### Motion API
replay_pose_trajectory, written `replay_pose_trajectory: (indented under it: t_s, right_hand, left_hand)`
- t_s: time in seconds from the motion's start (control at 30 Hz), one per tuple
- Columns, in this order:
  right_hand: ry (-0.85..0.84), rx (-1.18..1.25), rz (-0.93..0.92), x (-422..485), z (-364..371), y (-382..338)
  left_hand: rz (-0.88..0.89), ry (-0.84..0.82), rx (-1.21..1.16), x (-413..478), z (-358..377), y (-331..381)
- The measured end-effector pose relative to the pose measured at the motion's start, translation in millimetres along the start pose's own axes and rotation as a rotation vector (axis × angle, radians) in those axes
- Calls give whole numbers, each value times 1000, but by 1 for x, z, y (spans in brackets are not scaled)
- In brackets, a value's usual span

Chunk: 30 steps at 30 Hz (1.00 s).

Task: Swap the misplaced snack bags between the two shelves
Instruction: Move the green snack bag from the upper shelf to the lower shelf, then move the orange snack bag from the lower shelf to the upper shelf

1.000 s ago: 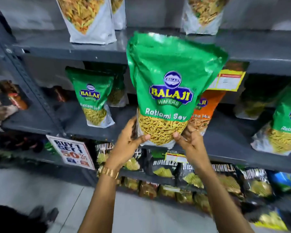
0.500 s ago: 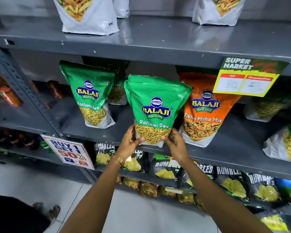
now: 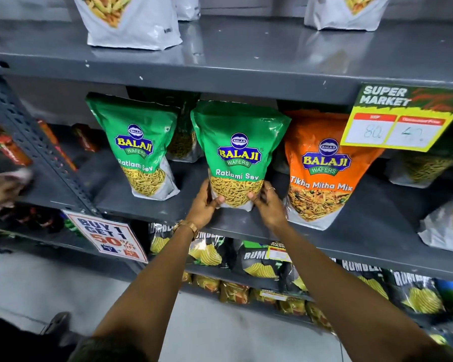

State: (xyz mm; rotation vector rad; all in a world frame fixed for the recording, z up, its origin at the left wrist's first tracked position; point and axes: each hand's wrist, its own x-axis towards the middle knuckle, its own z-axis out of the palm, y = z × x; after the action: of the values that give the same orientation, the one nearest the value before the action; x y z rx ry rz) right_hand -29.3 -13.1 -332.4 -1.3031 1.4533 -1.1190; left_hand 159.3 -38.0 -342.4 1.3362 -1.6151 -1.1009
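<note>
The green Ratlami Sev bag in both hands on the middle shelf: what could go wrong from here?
1. The Ratlami Sev bag is gripped only at its base by the left hand and right hand; it may tip forward once released.
2. It stands close beside the orange Tikha Mitha Mix bag, which a nudge could topple.

- The green sev bag (image 3: 237,152) stands upright on the middle shelf (image 3: 351,231), label facing me, its bottom corners pinched in my left hand (image 3: 203,205) and right hand (image 3: 268,205).
- The orange mix bag (image 3: 322,168) stands upright just right of it, among green ones.
</note>
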Motion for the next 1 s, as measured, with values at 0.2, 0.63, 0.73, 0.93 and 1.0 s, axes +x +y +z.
replay_pose_trajectory:
  t_s: [0.2,0.63,0.73,0.93,1.0]
  right_hand:
    - [62,-102,-26,-6,2,1]
    - [804,-59,-115,-83,-50,6]
    - [845,-76,-15,-72,-80,4]
    - [498,68,71,-47,-123,35]
    - [444,73,65,-46,-130,34]
  left_hand:
    - [-7,19,-20,-7,1,3]
    - [261,159,98,-64,92,45]
    - [186,-69,144,-51,119,63]
    - [24,-134,203,-17,145,87]
    - [11,-117,194,-12,152,90]
